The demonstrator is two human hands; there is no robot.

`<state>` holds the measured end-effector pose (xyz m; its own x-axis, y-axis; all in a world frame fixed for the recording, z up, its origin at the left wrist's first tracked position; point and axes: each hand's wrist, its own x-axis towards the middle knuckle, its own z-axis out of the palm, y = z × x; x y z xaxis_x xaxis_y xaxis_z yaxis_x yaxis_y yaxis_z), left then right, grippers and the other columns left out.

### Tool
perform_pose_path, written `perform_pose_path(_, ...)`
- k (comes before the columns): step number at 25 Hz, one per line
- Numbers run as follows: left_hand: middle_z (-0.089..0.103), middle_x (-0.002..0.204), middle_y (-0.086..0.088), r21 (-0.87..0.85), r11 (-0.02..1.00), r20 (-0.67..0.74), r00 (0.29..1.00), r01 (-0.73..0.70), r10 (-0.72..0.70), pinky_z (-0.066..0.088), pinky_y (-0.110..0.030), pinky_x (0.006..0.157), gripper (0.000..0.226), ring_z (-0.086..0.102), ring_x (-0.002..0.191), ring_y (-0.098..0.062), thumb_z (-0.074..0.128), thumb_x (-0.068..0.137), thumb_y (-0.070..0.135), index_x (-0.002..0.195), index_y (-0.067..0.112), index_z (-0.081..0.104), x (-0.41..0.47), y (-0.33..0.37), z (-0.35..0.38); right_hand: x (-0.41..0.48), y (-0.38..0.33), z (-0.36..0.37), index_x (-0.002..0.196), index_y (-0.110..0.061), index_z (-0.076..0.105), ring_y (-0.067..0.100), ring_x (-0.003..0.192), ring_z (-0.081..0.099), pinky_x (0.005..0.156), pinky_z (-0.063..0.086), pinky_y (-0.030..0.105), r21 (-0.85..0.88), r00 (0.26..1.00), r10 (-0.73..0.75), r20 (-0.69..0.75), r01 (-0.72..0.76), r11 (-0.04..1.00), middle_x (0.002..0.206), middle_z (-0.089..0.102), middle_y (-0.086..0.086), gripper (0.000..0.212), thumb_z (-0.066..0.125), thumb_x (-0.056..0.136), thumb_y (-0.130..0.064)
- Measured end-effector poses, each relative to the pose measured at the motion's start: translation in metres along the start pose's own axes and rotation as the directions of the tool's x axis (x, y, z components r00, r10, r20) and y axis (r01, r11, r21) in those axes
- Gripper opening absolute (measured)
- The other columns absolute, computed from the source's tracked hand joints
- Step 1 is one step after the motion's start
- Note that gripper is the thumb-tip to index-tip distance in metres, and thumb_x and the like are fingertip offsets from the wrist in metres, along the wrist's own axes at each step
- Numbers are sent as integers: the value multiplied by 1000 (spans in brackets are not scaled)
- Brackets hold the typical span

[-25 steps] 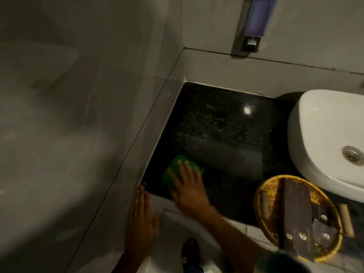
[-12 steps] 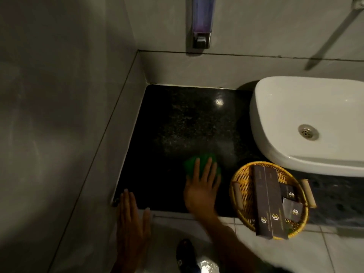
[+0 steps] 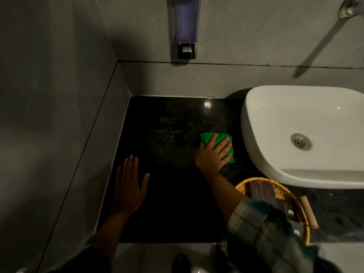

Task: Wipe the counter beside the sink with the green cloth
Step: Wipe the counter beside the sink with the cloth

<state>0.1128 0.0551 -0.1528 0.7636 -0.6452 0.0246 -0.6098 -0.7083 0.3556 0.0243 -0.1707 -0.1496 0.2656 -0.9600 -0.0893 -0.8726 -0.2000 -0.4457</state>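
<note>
On the dark, speckled, polished stone desk [image 3: 173, 123] beside the white, rounded ceramic sink [image 3: 275, 119], the right hand [image 3: 213, 154] lay spread flat on a folded bright green cloth [image 3: 206, 137], fingers splayed and pressing it down rather than closing around it, probably to keep as much soft fabric as possible against the stone. The cloth sat near the sink's left flank, just short of touching it as far as the view showed. The left hand [image 3: 129, 186] rested open, palm down and empty, on the near left part of the desk, well apart from the cloth, seemingly as a brace while the person leaned in. A round yellow woven wicker basket [image 3: 256, 183] holding dark, flat rectangular boxes stood just beside the right forearm, in front of the sink, partly hidden by a plaid sleeve [image 3: 262, 229]. The glossy stone caught one small highlight near the back wall, where a purple-tinted wall-mounted dispenser [image 3: 187, 26] hung on smooth grey tile.
</note>
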Motion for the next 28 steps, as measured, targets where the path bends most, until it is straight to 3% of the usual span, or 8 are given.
perform_pose_path(4,25,157,-8,23,999,-21,999,29,-29,16,-41,121,72,17,147,-21,19,91,57,146,11,29,3,-3,11,95,-35,5,150,-25,16,36,146,-1,114,5,59,-97,964,-184,192,206,974,160,0,17,60,35,96,-43)
perform_pose_path(6,25,157,-8,23,1000,-31,999,21,-20,17,-41,120,70,17,147,-21,22,91,55,145,11,31,5,-1,9,76,-62,28,150,-28,16,35,147,-1,115,5,57,-128,838,-468,281,517,847,161,1,15,59,34,97,-45)
perform_pose_path(8,30,155,-11,24,999,-33,999,24,-24,20,-44,119,68,22,145,-24,25,91,52,143,9,35,5,1,5,18,-69,45,149,-29,22,34,147,6,114,10,55,-72,625,-693,358,759,647,160,9,15,60,39,94,-46)
perform_pose_path(11,32,154,-11,39,998,-34,999,43,-42,21,-43,119,67,24,145,-24,27,91,51,142,9,38,4,5,3,16,-74,49,148,-32,22,30,147,8,115,11,51,-29,503,-763,407,842,539,161,10,11,59,40,93,-47)
perform_pose_path(14,31,155,-9,13,999,-32,999,40,-39,24,-44,118,64,23,145,-23,30,91,50,142,11,37,5,3,3,66,-113,46,150,-32,15,31,148,1,117,6,52,-84,551,-687,473,805,588,162,1,10,58,34,97,-47)
perform_pose_path(19,29,156,-8,5,1000,-43,999,9,-9,20,-42,119,65,20,146,-20,28,91,50,144,12,35,6,-6,-2,154,-84,19,151,-23,12,36,147,-1,116,4,55,-119,851,-416,320,472,873,160,-2,17,58,28,99,-44)
perform_pose_path(22,27,157,-8,-4,999,-27,999,48,-48,18,-41,120,66,17,146,-19,26,91,51,144,12,33,-1,-8,-4,167,-36,-9,151,-17,11,41,145,0,116,3,57,-146,963,-175,203,206,968,159,0,23,60,31,99,-39)
perform_pose_path(28,23,158,-8,-33,999,-13,1000,14,-14,15,-42,121,66,14,147,-21,26,91,51,146,13,30,3,4,-1,39,-1,-19,142,-4,37,53,131,35,100,36,61,-312,994,-113,-13,103,945,145,31,37,63,52,90,-36)
